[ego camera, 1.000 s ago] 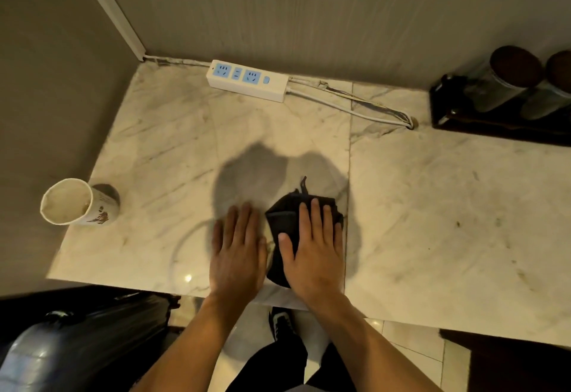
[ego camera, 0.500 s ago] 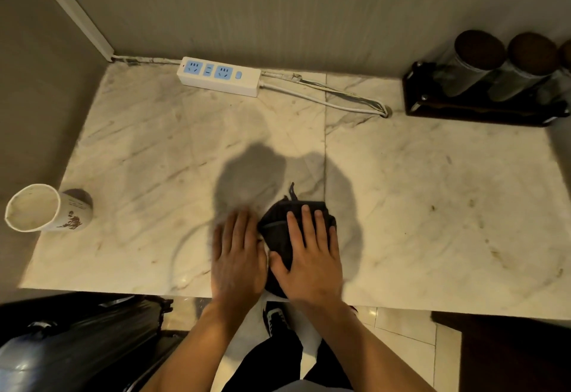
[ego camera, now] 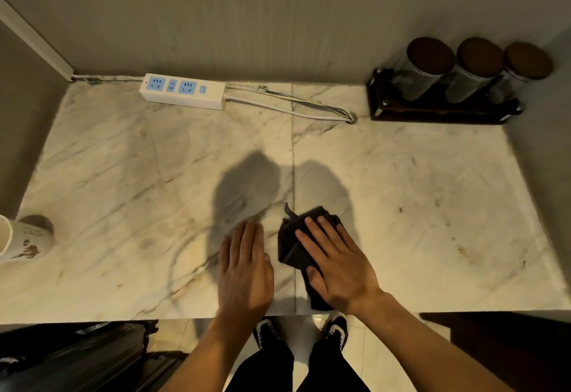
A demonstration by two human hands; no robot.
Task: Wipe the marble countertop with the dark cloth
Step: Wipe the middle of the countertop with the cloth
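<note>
A dark cloth [ego camera: 292, 243] lies bunched on the white veined marble countertop [ego camera: 123, 175], near its front edge and across the seam between two slabs. My right hand [ego camera: 336, 263] presses flat on top of the cloth, fingers spread, covering its right and lower part. My left hand [ego camera: 245, 268] rests palm down on the bare marble just left of the cloth, a small gap apart from it, holding nothing.
A white power strip [ego camera: 182, 91] with its cable [ego camera: 293, 107] lies along the back wall. A dark rack [ego camera: 432, 110] with three lidded jars stands at the back right. A paper cup [ego camera: 23, 241] sits at the left edge. Brown specks dot the right slab.
My right hand and the cloth have slid to the right, opening a gap to my left hand. The view has also shifted, showing more of the right side.
</note>
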